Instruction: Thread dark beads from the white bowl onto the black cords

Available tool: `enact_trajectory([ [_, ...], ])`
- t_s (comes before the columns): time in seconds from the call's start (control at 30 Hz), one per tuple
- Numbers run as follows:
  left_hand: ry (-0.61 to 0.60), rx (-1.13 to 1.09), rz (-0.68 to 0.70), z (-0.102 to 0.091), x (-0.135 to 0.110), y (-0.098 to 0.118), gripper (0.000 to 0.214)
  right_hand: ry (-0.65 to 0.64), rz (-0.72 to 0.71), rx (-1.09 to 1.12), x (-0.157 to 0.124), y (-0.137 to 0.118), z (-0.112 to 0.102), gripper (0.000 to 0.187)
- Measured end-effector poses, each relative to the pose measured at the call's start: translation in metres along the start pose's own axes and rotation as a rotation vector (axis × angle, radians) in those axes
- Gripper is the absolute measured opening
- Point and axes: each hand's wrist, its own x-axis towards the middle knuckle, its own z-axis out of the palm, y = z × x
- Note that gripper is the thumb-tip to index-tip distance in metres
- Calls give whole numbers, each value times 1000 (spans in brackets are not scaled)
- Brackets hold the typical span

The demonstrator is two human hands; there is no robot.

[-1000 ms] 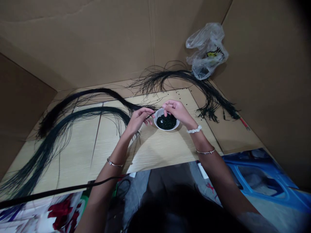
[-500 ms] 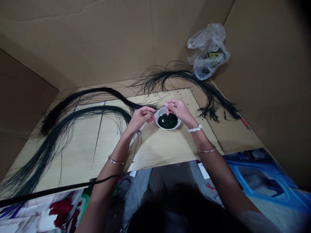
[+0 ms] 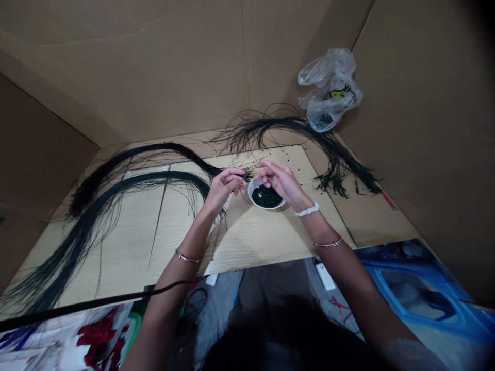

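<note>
A small white bowl [image 3: 252, 184] stands between my hands, filled with tiny dark green or black beads [image 3: 269, 198]; a pale spot shows among them. At its left, my left hand [image 3: 227, 189] has thumb and index finger pinched together; what they hold is too fine to make out. Over the bowl's upper right rim hovers my right hand [image 3: 281, 183], fingers bent and thumb close to the fingertips. Whatever it grips is also too small to see. Just behind my left hand end a black bundle of strands [image 3: 154, 148] and a dark green bundle [image 3: 127, 181].
Another dark bundle [image 3: 286, 122] lies along the back right, with a red-tipped tool [image 3: 388, 200] at its end. A clear plastic bag [image 3: 328, 93] rests in the cardboard corner. Dark specks dot the board [image 3: 247, 242]. A blue plastic stool [image 3: 417, 293] stands below right.
My right hand's fingers have loosened slightly and shifted a little over the bowl. The left hand keeps its pinch in nearly the same place. The whole view has tilted slightly.
</note>
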Motion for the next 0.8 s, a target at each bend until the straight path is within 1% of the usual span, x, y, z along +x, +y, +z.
enact_trajectory([
  [0.07, 20, -16, 20, 3, -1, 0, 28, -24, 5, 12, -1, 5, 5, 54],
  [0.2, 33, -9, 49, 11, -4, 0, 27, -34, -34, -76, -4, 13, 11, 48],
  [0.37, 19, 0, 50, 16, -6, -2, 30, 72, -32, -132, -5, 15, 15, 49],
  [0.47, 5, 2, 27, 16, -5, -1, 31, 110, -60, -149, -4, 16, 15, 45],
  [0.63, -45, -110, -33, 13, -4, 3, 34, 103, -88, -131, -1, 23, 11, 41],
  [0.8, -113, -133, 4, 7, -4, 3, 43, 102, -89, -82, 2, 26, 9, 39],
])
